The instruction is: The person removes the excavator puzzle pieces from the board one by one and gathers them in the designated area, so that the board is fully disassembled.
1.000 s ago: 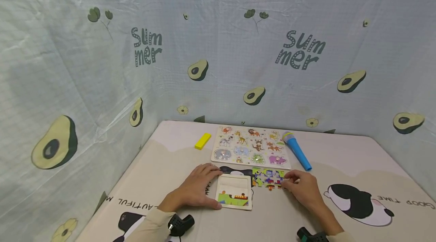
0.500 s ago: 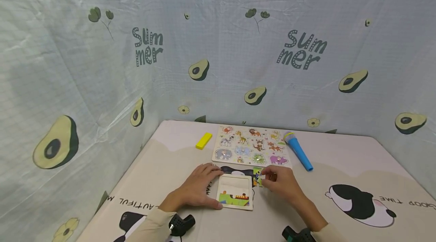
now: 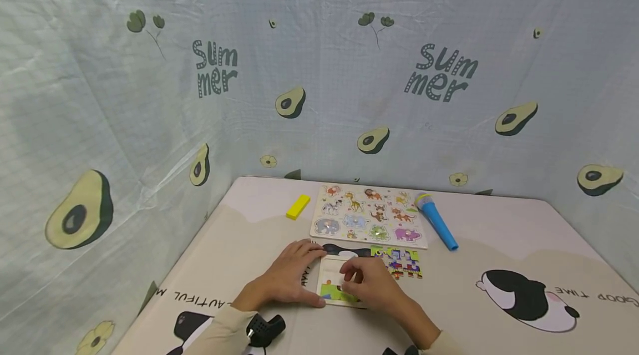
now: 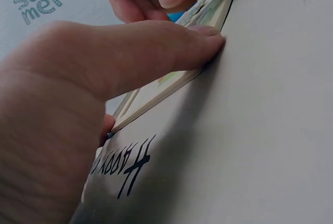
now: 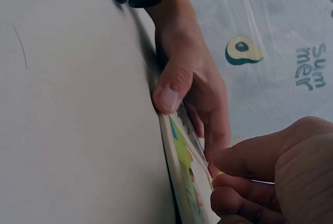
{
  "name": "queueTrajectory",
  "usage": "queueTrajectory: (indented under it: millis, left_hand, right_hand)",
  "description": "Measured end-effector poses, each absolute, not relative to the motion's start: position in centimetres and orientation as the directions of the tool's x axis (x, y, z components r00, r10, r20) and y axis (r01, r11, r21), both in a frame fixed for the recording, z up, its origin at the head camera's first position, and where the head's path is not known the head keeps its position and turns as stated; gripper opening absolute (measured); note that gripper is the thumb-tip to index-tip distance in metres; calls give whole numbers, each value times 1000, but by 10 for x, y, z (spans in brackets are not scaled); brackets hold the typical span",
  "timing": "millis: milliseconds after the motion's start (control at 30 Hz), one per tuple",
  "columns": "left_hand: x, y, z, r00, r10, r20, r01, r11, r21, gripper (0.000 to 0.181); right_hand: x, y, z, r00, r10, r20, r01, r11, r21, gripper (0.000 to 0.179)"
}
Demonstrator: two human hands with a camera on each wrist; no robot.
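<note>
In the head view my left hand (image 3: 288, 274) holds a small square puzzle tray (image 3: 326, 306) along its left side, thumb at the near corner and fingers at the far one. The tray has a pale rim and a partly filled green picture at its near part. Over the tray's right half hovers my right hand (image 3: 376, 285), thumb and fingertips drawn together. I cannot tell whether a piece is between these fingertips. The right wrist view shows the curled fingers (image 5: 250, 164) close over the tray. Right beyond the tray lie joined jigsaw pieces (image 3: 396, 260) in bright colours.
An animal peg puzzle board (image 3: 366, 216) lies behind the tray. A blue toy microphone (image 3: 439, 224) rests to its right, and a yellow block (image 3: 298, 207) to its left. The printed tabletop (image 3: 249, 222) meets a hanging avocado-print sheet (image 3: 319, 66) at the back.
My right hand has moved left from the right end of the jigsaw pieces to above the tray, uncovering the pieces. The left hand and the tray have stayed in place.
</note>
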State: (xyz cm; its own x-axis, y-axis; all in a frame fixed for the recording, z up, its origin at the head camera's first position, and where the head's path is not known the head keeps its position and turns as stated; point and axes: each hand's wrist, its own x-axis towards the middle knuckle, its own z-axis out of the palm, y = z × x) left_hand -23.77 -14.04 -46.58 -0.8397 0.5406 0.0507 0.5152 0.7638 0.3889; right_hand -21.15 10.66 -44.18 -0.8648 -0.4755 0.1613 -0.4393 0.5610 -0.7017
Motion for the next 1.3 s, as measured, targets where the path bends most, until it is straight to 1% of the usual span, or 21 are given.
queueTrajectory:
  millis: [167, 300, 467, 600, 733, 967, 1300]
  left_hand:
    - [-238, -141, -466, -835, 547, 60, 524, 757, 390, 102]
    - [-237, -141, -464, -832, 553, 57, 527, 752, 397, 101]
    - [-238, -141, -464, -831, 552, 61, 528, 751, 396, 100]
    - [-238, -142, -465, -831, 553, 67, 530, 748, 399, 100]
    - [-237, -142, -464, -829, 555, 63, 530, 745, 405, 100]
    - [-237, -141, -463, -830, 554, 60, 528, 747, 405, 99]
    - [-238, -142, -464, -825, 560, 71, 535, 736, 414, 99]
  right_hand:
    - [-210, 92, -447, -839, -526, 139, -457, 543, -705, 22]
    - [-207, 86, -448, -837, -529, 142, -463, 545, -699, 24]
    - [-203, 82, -450, -865, -484, 135, -433, 583, -687, 25]
    - [-202, 81, -453, -878, -454, 153, -428, 599, -676, 31]
    - [-201, 81, -454, -890, -433, 143, -405, 606, -685, 37]
    - [-199, 82, -455, -883, -452, 129, -402, 584, -705, 29]
    - [-202, 83, -454, -877, -456, 155, -400, 511, -761, 17]
